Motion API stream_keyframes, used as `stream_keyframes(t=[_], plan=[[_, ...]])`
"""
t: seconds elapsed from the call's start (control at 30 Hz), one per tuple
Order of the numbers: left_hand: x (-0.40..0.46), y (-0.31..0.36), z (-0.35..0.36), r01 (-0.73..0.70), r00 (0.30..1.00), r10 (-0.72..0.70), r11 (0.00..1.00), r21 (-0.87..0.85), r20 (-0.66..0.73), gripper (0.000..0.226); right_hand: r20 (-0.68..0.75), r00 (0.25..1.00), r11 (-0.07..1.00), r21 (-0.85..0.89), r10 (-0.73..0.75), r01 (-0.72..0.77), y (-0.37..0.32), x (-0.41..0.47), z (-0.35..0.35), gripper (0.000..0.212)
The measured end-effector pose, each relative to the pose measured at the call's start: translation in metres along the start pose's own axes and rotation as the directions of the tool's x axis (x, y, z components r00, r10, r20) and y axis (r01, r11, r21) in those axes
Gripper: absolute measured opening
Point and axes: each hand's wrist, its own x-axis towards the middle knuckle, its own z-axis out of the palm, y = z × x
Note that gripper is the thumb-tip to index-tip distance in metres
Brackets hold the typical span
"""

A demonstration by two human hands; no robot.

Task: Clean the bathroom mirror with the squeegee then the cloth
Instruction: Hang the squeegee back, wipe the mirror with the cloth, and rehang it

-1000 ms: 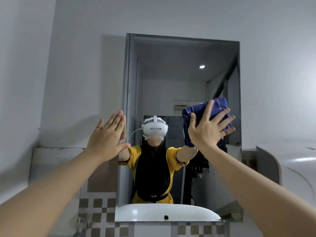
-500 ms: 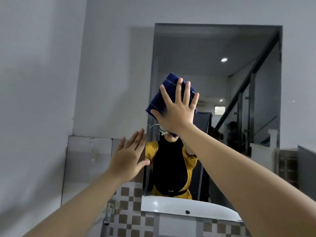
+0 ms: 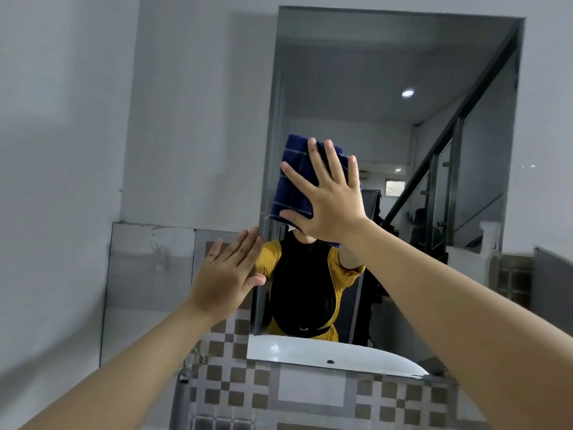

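Note:
A tall rectangular mirror (image 3: 387, 72) hangs on the grey wall ahead. My right hand (image 3: 328, 197) presses a folded dark blue cloth (image 3: 291, 181) flat against the glass near the mirror's left side, fingers spread and straight. My left hand (image 3: 229, 274) is raised with straight fingers at the mirror's left edge, just beside the frame, holding nothing. I cannot tell whether it touches the wall. No squeegee is in view.
Brown and white checkered tiles (image 3: 235, 395) cover the wall below the mirror. A grey panel (image 3: 148, 274) stands on the left wall. In the mirror I see a white basin rim (image 3: 310, 355), a stair railing (image 3: 446, 156) and a person in yellow.
My right hand slid the cloth from the mirror's right side to its left, then slightly lower. The view shifted leftward. My left hand stays raised at the left edge.

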Motion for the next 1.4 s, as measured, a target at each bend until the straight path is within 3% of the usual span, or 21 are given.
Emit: stream_keyframes(t=[0.2,0.37,0.57,0.77,0.83,0.93,1.0,1.23,1.4], plan=[[0.001,0.002,-0.002,0.003,1.0,-0.002,1.0,0.031,-0.015,0.065,0.03,0.992,0.992,-0.023,0.124,-0.124,0.055,-0.051,-0.007,0.083],[0.001,0.002,-0.002,0.0,1.0,-0.001,0.997,0.076,0.015,0.063,0.063,0.927,0.929,-0.05,0.369,-0.366,0.109,-0.097,-0.015,0.083],[0.001,0.005,-0.003,0.019,0.999,-0.021,0.997,0.076,0.027,0.066,0.114,0.774,0.778,0.011,0.623,-0.628,0.142,-0.146,-0.016,0.081],[0.001,0.005,-0.002,0.042,0.998,-0.045,0.996,0.08,0.042,0.068,0.116,0.444,0.425,0.161,0.888,-0.891,0.095,-0.143,-0.004,0.08],[0.001,0.006,-0.006,0.042,0.998,-0.045,0.996,0.084,0.037,0.067,0.114,0.406,0.383,0.181,0.907,-0.906,0.073,-0.136,0.001,0.081],[0.002,0.006,0.004,0.035,0.999,-0.037,0.997,0.068,0.028,0.062,0.111,0.48,0.45,0.217,0.87,-0.866,0.042,-0.123,0.007,0.082],[0.001,0.008,0.009,0.061,0.998,-0.061,0.998,0.002,0.009,0.06,0.1,0.571,0.542,0.221,0.814,-0.811,0.022,-0.113,0.008,0.083],[-0.038,0.026,0.01,0.023,1.0,-0.022,0.999,0.031,-0.017,0.052,0.072,0.873,0.855,0.181,0.482,-0.487,-0.04,-0.065,0.007,0.082],[-0.065,0.025,0.024,0.019,0.997,-0.022,0.999,0.046,0.068,0.062,0.044,0.967,0.958,0.132,0.25,-0.253,-0.073,-0.043,0.017,0.081]])
